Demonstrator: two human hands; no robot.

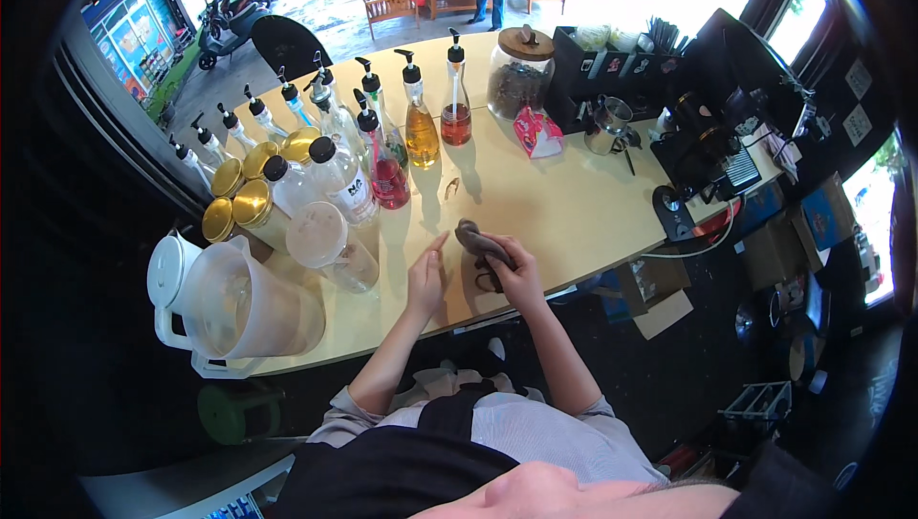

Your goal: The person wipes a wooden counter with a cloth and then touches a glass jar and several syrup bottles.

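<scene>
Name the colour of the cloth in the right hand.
The cloth is grey-brown, seen in the head view.

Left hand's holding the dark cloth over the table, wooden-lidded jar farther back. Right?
Not the left hand: the head view shows the right hand holding the dark cloth over the table. The wooden-lidded jar is farther back.

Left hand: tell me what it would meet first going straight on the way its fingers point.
The left hand would probably meet the brown cloth-like item held by the right hand, near its upper end; depth is unclear.
</scene>
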